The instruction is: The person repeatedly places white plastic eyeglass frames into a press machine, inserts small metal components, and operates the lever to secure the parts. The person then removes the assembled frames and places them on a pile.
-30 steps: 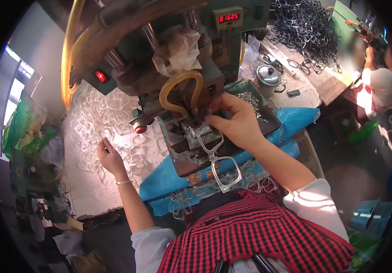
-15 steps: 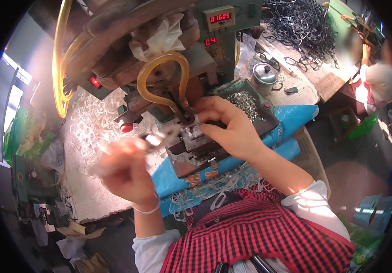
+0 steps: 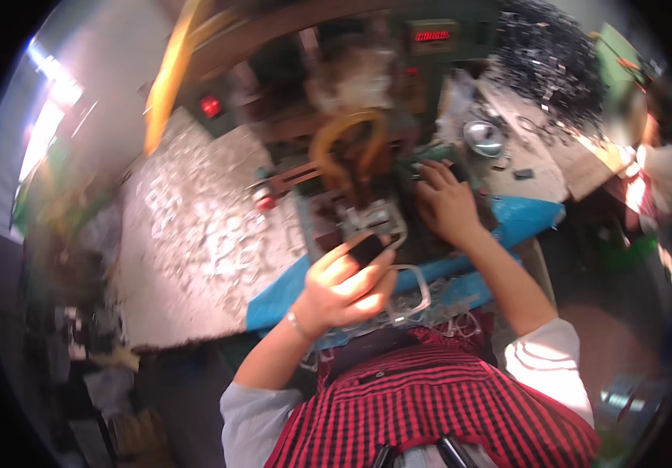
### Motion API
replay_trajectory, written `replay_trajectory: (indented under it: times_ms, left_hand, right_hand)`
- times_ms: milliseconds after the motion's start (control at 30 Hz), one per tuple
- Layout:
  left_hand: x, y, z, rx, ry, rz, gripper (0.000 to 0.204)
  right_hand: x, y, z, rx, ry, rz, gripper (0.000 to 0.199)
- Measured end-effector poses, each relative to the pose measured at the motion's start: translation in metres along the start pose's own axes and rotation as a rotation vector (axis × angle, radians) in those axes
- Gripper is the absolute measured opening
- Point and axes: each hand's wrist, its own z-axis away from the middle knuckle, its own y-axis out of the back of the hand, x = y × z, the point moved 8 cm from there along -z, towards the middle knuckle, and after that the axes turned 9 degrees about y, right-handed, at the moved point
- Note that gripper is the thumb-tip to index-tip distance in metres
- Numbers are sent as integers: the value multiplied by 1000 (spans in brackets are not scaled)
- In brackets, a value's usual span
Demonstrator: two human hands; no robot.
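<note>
My left hand (image 3: 348, 285) is in front of the machine's work area, fingers closed round a clear plastic eyeglass frame (image 3: 426, 290). One rim loop of it sticks out to the right of the fingers. A small black piece (image 3: 366, 249) shows at the fingertips; its kind is unclear. My right hand (image 3: 451, 204) reaches over the dark green tray (image 3: 486, 225), fingers spread and bent downward. Earlier, small metal pieces showed in that tray; now the hand and blur hide them. The bench-top machine (image 3: 289, 86) has a yellow tube loop (image 3: 324, 144) above its work area.
Many clear frames (image 3: 203, 226) are heaped on the left of the bench. Blue plastic sheeting (image 3: 277, 292) covers the front edge. A lidded metal pot (image 3: 484, 139) and a pile of black frames (image 3: 546, 58) lie at the back right. Another person (image 3: 667, 179) sits far right.
My left hand has moved right, to the front of the machine. The right hand has left the work area and shifted right to the tray. The whole view has swung and blurred.
</note>
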Motion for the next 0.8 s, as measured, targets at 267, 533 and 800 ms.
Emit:
replay_trajectory:
  times_ms: [267, 533, 800]
  left_hand:
    - [-5, 95, 83, 226, 677, -482, 21]
    - [-119, 158, 152, -146, 1003, -619, 18]
    - [-173, 76, 230, -84, 1095, -552, 19]
  right_hand:
    - [54, 28, 39, 324, -457, -242, 13]
    - [37, 23, 20, 371, -516, -468, 13]
    - [32, 47, 51, 364, -589, -391, 13]
